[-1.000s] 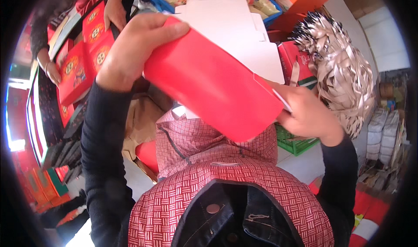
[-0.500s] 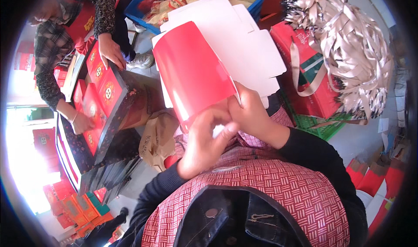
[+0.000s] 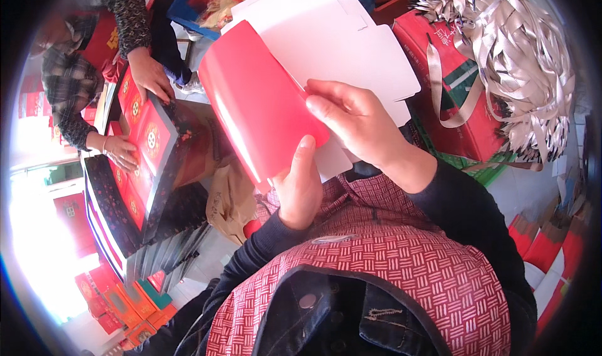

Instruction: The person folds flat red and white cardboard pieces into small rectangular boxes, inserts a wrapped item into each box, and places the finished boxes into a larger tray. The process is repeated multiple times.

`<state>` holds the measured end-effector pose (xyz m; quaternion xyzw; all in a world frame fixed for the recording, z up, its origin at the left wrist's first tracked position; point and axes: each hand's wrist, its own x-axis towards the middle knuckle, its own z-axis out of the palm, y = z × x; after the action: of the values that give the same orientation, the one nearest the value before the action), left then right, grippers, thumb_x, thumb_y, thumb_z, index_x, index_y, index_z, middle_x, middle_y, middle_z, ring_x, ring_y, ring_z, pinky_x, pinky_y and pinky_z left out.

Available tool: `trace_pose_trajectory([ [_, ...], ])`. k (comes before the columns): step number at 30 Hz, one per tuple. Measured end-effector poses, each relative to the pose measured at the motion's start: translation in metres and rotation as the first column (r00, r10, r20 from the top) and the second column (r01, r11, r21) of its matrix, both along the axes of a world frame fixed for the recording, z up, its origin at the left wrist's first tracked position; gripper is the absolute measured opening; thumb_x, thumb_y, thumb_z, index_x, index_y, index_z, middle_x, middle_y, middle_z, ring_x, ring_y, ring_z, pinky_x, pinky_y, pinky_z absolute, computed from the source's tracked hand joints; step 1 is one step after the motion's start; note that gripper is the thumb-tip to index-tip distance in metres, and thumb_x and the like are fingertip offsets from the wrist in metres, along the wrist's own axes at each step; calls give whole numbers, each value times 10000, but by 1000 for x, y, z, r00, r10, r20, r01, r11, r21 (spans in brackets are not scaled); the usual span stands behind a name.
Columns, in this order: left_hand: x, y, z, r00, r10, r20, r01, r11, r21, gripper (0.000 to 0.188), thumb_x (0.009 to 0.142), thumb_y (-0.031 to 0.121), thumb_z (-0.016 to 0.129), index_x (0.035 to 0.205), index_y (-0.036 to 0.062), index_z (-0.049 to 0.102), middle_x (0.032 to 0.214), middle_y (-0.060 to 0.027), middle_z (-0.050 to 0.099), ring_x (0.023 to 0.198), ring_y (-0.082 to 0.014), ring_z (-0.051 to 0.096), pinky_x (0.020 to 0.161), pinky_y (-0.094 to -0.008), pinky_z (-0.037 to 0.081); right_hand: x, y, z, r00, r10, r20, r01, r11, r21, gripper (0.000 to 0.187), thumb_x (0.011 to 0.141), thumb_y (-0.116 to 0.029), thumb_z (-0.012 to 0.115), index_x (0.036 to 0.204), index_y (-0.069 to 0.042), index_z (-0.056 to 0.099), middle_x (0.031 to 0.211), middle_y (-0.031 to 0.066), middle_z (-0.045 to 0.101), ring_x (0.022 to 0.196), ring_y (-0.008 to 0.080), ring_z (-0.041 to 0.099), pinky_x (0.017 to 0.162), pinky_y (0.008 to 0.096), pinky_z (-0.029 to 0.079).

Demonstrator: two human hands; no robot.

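Note:
A glossy red card sheet (image 3: 254, 99), bowed into a curve, lies over white die-cut cardboard blanks (image 3: 351, 48) in front of me. My left hand (image 3: 301, 190) grips its lower end, thumb on the glossy face and fingers mostly hidden underneath. Along the sheet's right edge, my right hand (image 3: 360, 121) is closed, pinching the edge between thumb and fingers. A white flap (image 3: 332, 159) shows below the sheet, between my hands; I cannot tell what it belongs to.
At the left, a co-worker's hands rest on red decorated boxes (image 3: 150, 143) in a dark open case. A blue crate (image 3: 204, 11) of packets stands behind the blanks. To the right, pale ribbon handles (image 3: 514, 67) heap over a red box (image 3: 458, 117) on a green crate. Brown paper (image 3: 229, 199) lies left of my lap.
My right hand has moved up along the sheet's right edge. My left thumb now lies extended on its lower end. The sheet has shifted slightly left and up.

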<state>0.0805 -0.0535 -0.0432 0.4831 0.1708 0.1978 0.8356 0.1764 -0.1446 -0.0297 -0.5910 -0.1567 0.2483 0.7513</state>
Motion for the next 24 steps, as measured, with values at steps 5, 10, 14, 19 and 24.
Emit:
trace_pose_trajectory([
  [5,0,2,-5,1000,16,-7,-16,1000,-16,457,920,23,499,1366,28,402,1335,-98,482,1245,-216,447,1079,-368,322,1,6,-11,971,-47,235,73,992,-103,251,923,-177,592,1013,53,634,856,188,678,763,260,671,710,307,515],
  [10,2,4,-12,998,-11,68,13,1000,-22,466,921,37,500,1374,31,391,1342,-104,480,1252,-230,445,1086,-380,318,-1,6,-12,953,-97,286,147,977,-157,275,964,-149,535,1102,77,608,902,158,677,814,187,636,731,287,502],
  [14,3,4,-17,999,-9,49,11,999,-44,462,929,64,502,1375,31,388,1350,-109,478,1262,-233,441,1087,-388,320,-5,11,-6,929,-173,327,230,962,-146,226,944,-130,510,953,66,621,831,236,646,745,359,646,672,379,504],
  [19,3,3,-20,999,-2,38,5,997,-78,457,939,97,506,1376,30,388,1344,-112,486,1261,-233,445,1082,-392,325,-5,12,-5,919,-204,337,270,949,-160,224,947,-117,489,938,69,613,812,236,638,741,375,633,662,379,500],
  [24,-5,7,-29,993,-56,-101,54,998,-23,418,980,128,467,1376,21,389,1335,-111,494,1234,-230,473,1056,-382,361,-9,17,-6,926,-228,299,274,954,-122,260,959,-127,481,974,92,619,819,242,646,769,371,649,688,379,508],
])
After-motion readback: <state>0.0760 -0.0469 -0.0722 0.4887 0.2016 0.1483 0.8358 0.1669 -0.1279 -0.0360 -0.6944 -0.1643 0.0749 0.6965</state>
